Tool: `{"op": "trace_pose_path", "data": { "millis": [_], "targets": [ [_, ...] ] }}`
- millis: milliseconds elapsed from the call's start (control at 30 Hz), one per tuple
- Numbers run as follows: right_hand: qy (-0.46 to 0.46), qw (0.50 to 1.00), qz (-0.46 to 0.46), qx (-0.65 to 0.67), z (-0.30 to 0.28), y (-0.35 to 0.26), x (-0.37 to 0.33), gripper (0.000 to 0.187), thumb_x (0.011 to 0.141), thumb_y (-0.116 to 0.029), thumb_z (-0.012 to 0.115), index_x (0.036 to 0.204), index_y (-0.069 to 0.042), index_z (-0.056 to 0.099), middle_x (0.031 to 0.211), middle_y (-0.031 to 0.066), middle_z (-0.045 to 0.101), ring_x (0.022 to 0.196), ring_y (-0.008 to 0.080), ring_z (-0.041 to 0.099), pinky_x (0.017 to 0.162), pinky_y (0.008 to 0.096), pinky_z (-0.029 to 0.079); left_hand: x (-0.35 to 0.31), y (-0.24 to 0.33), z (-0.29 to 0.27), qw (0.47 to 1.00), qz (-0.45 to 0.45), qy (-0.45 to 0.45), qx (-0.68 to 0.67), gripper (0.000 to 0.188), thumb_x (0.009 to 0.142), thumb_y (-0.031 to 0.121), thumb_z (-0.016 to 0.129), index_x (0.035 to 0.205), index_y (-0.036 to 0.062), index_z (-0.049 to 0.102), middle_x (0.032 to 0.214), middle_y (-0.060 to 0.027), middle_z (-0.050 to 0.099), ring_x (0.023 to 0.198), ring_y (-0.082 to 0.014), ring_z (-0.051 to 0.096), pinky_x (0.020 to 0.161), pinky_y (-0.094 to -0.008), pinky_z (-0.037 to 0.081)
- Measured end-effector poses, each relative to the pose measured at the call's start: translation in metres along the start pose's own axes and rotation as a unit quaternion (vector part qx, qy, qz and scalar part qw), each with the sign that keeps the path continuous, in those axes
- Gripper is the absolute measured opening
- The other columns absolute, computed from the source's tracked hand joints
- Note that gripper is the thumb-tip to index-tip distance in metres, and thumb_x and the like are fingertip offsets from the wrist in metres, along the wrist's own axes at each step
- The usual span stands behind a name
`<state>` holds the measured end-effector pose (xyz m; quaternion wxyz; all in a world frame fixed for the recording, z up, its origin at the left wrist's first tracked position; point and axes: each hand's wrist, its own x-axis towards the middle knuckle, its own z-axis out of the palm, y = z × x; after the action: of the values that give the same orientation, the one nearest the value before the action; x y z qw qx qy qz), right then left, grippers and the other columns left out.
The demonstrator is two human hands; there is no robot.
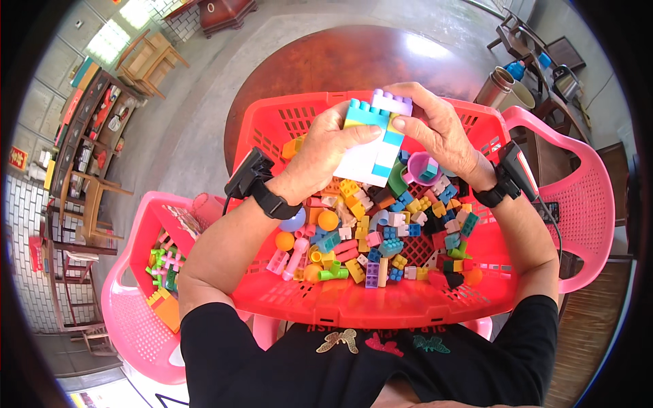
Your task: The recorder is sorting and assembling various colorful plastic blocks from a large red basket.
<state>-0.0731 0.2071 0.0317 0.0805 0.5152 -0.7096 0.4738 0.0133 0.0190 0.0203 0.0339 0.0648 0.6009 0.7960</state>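
Note:
Above the far side of a red plastic basket (381,311), my left hand (320,151) is closed on a block build (364,153) of white, turquoise and yellow toy bricks. Its thumb lies across the build's face. My right hand (445,132) is closed at the upper right corner, pinching a lavender toy brick (392,102) with studs on top. That brick touches the build; whether it is pressed fully on cannot be made out. Below both hands, many loose toy bricks (391,246) fill the basket, with orange balls (328,219) and a purple cup-shaped piece (423,170) among them.
A round brown table (292,75) stands beyond the basket. Pink plastic chairs (592,183) flank it; the left one holds a red container (185,228) and more toy pieces. At far right are a metal flask (495,87) and dark furniture. Wooden chairs (153,61) stand far left.

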Motion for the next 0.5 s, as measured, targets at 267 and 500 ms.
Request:
{"op": "trace_pose_path", "data": {
  "millis": [267,500],
  "targets": [
    [0.002,0.999,-0.013,0.033,-0.001,0.004,0.001,0.025,0.085,-0.009,0.065,0.107,-0.001,0.058,0.095,0.0113,0.063,0.088,0.0222,0.063,0.075,0.0314,0.050,0.004,-0.011,0.006,0.978,0.149,0.010,0.145,0.044,0.085,0.010,0.065,0.123,0.0037,0.042,0.107,-0.0072,0.054,0.099,-0.0120,0.056,0.084,-0.0274,0.049],
    [0.014,0.992,0.041,0.123,0.005,0.006,-0.002,0.025,0.085,-0.010,0.064,0.108,-0.002,0.057,0.091,0.0096,0.062,0.087,0.0164,0.062,0.074,0.0280,0.050,0.000,-0.011,0.006,0.988,0.131,0.013,0.082,0.046,0.088,0.008,0.062,0.129,0.0059,0.040,0.113,-0.0056,0.053,0.102,-0.0117,0.055,0.086,-0.0275,0.049]
  ]
}}
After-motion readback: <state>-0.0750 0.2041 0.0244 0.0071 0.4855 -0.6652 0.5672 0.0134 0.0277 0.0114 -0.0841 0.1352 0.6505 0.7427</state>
